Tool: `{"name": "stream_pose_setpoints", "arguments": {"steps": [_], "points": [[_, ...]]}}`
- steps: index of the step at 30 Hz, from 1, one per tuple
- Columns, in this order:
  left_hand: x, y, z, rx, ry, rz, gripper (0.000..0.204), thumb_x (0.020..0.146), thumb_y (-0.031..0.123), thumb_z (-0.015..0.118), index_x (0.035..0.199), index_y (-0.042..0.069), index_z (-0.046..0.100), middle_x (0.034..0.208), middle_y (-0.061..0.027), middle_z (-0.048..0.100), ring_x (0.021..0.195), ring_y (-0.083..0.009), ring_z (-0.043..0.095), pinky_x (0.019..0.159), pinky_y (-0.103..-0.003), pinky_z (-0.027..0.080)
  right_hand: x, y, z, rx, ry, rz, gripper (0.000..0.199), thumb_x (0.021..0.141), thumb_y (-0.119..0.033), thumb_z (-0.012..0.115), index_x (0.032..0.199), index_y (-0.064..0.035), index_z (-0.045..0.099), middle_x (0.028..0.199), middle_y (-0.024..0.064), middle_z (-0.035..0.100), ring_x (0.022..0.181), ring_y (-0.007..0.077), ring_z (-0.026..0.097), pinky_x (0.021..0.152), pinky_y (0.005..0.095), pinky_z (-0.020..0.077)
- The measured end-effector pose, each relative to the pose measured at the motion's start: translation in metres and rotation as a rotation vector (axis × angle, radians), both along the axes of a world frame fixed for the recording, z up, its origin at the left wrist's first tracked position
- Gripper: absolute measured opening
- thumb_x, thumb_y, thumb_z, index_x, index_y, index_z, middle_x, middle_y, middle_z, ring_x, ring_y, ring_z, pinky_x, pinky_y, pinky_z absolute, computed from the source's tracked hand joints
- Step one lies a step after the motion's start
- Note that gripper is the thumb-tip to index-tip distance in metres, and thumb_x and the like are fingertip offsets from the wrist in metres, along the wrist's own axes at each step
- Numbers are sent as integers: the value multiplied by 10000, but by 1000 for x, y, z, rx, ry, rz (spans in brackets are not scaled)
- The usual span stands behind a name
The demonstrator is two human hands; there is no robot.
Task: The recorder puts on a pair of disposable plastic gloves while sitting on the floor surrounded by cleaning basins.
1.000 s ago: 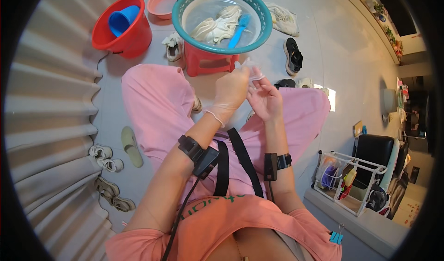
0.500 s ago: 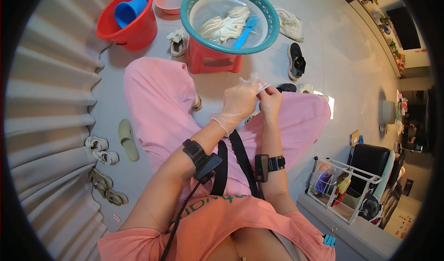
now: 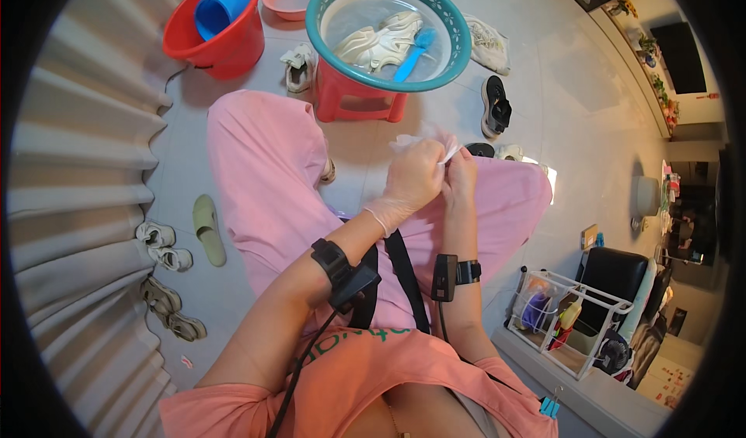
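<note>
My left hand (image 3: 412, 175) wears a thin, see-through disposable glove that reaches the wrist. Its fingers are closed on a second clear glove (image 3: 449, 147), crumpled and bunched up. Bare and close beside it, my right hand (image 3: 460, 176) pinches the edge of the same glove. Both hands are above my lap, in front of a green-rimmed basin (image 3: 320, 46) on a red stool (image 3: 330, 100). White sneakers (image 3: 379, 43) and a blue brush (image 3: 416, 53) lie in the basin's water. The exact finger positions inside the bunched film are partly hidden.
A red bucket (image 3: 241, 48) with a blue scoop (image 3: 221, 15) stands at the far left, near a pink basin (image 3: 289, 9). Loose footwear lies around, including a black shoe (image 3: 495, 106) and a green slipper (image 3: 208, 232). A white wire rack (image 3: 575, 286) is at right.
Both hands have shifted slightly right and nearer to me. The clear glove between them is now bunched more and turned over my left hand's fingers.
</note>
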State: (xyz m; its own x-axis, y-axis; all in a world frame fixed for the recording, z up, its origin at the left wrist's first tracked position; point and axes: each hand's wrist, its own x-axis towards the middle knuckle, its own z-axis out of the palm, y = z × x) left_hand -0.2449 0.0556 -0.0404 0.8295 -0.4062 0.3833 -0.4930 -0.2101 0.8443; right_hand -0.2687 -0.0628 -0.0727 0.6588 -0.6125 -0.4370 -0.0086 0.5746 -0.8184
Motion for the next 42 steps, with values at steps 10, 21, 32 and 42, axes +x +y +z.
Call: {"name": "stream_pose_setpoints", "arguments": {"steps": [10, 21, 32, 42], "points": [[12, 11, 2, 462, 147, 46, 189, 797, 283, 610, 831, 101, 570, 783, -147, 659, 771, -368, 631, 639, -484, 481, 5, 29, 23, 117, 25, 279, 322, 1031, -258, 464, 1138, 21, 584, 1044, 86, 641, 947, 155, 619, 768, 286, 525], [42, 7, 6, 385, 233, 215, 266, 833, 334, 582, 928, 86, 595, 767, -141, 681, 762, -367, 661, 680, -516, 483, 5, 32, 30, 65, -47, 327, 281, 1008, -192, 511, 1188, 12, 581, 1137, 94, 641, 1033, 167, 626, 866, 320, 521], [37, 7, -20, 403, -92, 270, 145, 820, 219, 597, 943, 143, 584, 683, -124, 622, 608, -314, 652, 494, -437, 473, 0, 51, 13, -3, -99, -136, 211, 920, 15, 521, 1083, 115, 610, 1117, 198, 651, 1023, 264, 660, 919, 371, 550], [28, 12, -10, 208, -208, 342, 129, 879, 259, 598, 907, 133, 587, 548, -57, 591, 493, -250, 618, 440, -397, 451, 0, 34, 4, 61, -194, 169, 229, 896, 2, 482, 1066, 87, 610, 1077, 162, 648, 1026, 250, 638, 957, 353, 501]]}}
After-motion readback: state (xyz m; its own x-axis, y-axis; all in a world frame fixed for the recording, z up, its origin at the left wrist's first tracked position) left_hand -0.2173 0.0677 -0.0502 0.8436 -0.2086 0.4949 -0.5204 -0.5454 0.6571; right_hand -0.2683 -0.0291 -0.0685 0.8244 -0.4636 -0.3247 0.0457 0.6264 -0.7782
